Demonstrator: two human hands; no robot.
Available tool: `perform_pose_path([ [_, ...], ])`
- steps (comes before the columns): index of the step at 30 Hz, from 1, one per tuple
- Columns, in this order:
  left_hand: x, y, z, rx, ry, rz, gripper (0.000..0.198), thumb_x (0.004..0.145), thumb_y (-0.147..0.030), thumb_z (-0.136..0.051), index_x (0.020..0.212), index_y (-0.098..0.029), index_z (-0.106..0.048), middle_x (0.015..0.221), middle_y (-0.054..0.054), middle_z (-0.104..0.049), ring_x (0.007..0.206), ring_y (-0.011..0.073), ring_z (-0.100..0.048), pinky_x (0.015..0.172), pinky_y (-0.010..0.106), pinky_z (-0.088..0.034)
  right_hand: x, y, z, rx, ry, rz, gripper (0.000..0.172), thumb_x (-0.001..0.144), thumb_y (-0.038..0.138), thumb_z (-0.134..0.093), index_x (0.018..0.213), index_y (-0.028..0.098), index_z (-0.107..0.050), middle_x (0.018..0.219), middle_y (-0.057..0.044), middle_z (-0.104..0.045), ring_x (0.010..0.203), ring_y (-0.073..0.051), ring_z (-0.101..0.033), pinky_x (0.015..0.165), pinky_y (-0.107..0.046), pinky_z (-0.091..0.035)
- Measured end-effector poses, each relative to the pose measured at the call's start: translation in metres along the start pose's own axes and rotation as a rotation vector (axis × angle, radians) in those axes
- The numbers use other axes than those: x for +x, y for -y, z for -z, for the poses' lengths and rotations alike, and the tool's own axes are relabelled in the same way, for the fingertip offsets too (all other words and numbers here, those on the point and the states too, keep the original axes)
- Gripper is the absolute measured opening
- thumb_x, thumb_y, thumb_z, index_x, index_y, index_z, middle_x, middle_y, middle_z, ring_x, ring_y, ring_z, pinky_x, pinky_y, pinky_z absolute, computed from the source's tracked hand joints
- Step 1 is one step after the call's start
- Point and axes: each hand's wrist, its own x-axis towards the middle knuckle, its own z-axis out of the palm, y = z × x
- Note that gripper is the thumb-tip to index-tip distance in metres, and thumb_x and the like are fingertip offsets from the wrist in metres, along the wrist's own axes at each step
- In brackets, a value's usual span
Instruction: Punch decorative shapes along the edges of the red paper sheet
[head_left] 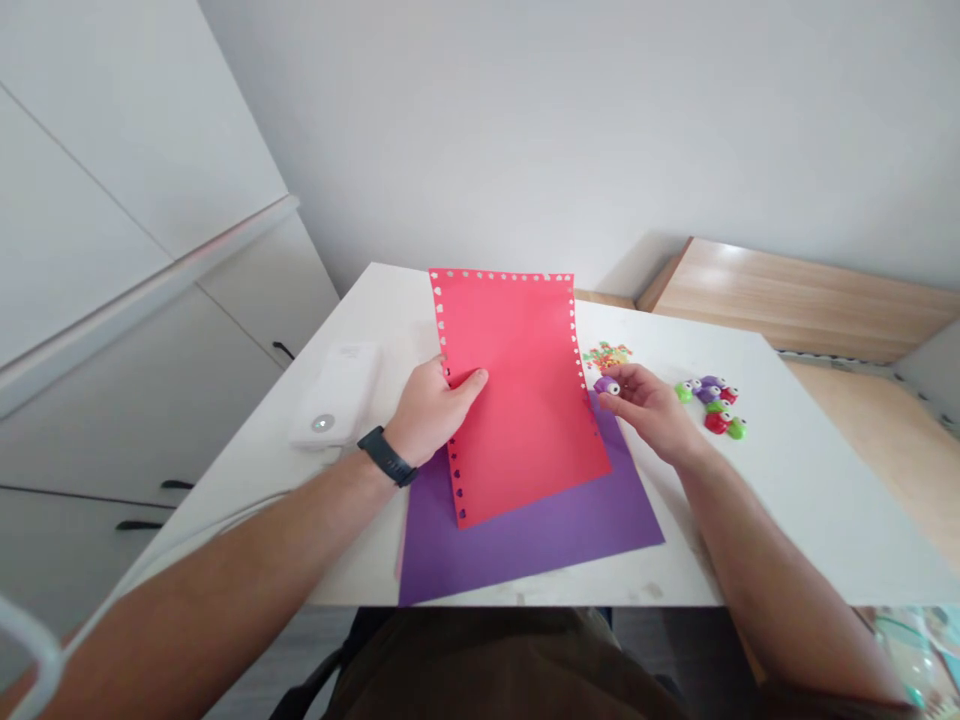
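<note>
My left hand (433,408) pinches the left edge of a red paper sheet (521,390) and holds it tilted up off the table. Small punched holes run along the sheet's top, left and right edges. My right hand (651,405) grips a small purple craft punch (606,385) clamped on the sheet's right edge. A purple sheet (525,535) lies flat on the white table (787,480) beneath the red one. A black band sits on my left wrist.
Several small green, purple and red punches (712,403) are grouped right of my right hand. A pile of coloured paper bits (607,355) lies behind it. A white device with a cable (337,395) rests at the left. White cabinets stand left, a wooden surface at right.
</note>
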Motion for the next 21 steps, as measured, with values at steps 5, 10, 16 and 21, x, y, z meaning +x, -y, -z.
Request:
perform_pose_path([
  [5, 0.002, -0.001, 0.004, -0.025, -0.041, -0.032, 0.041, 0.095, -0.042, -0.072, 0.131, -0.022, -0.074, 0.135, 0.008, -0.077, 0.126, 0.0307, -0.071, 0.112, 0.045, -0.056, -0.005, -0.002, -0.002, 0.037, 0.056, -0.039, 0.041, 0.083, 0.038, -0.090, 0.115, 0.025, -0.067, 0.095, 0.001, -0.072, 0.079, -0.015, -0.068, 0.075, -0.033, -0.056],
  [10, 0.004, -0.001, 0.006, 0.014, -0.094, -0.027, 0.034, 0.095, -0.040, -0.072, 0.123, -0.021, -0.077, 0.130, 0.007, -0.078, 0.123, 0.0309, -0.073, 0.111, 0.046, -0.057, -0.007, -0.002, -0.002, 0.077, 0.052, -0.073, 0.043, 0.081, 0.033, -0.091, 0.116, 0.026, -0.067, 0.098, 0.002, -0.070, 0.078, -0.013, -0.067, 0.072, -0.030, -0.053],
  [16, 0.007, 0.003, 0.005, 0.040, -0.112, -0.049, 0.037, 0.092, -0.036, -0.073, 0.126, -0.022, -0.077, 0.130, 0.006, -0.079, 0.122, 0.0329, -0.074, 0.110, 0.049, -0.058, -0.007, 0.004, -0.005, 0.156, 0.082, -0.123, 0.048, 0.076, 0.033, -0.094, 0.115, 0.026, -0.068, 0.093, 0.002, -0.071, 0.075, -0.014, -0.065, 0.067, -0.030, -0.050],
  [21, 0.011, 0.007, 0.003, 0.007, -0.145, -0.073, 0.035, 0.089, -0.034, -0.075, 0.121, -0.022, -0.079, 0.126, 0.006, -0.080, 0.119, 0.0340, -0.075, 0.110, 0.050, -0.059, -0.005, 0.001, 0.000, 0.138, 0.120, -0.121, 0.048, 0.080, 0.034, -0.092, 0.120, 0.024, -0.067, 0.091, 0.002, -0.070, 0.072, -0.013, -0.063, 0.061, -0.027, -0.044],
])
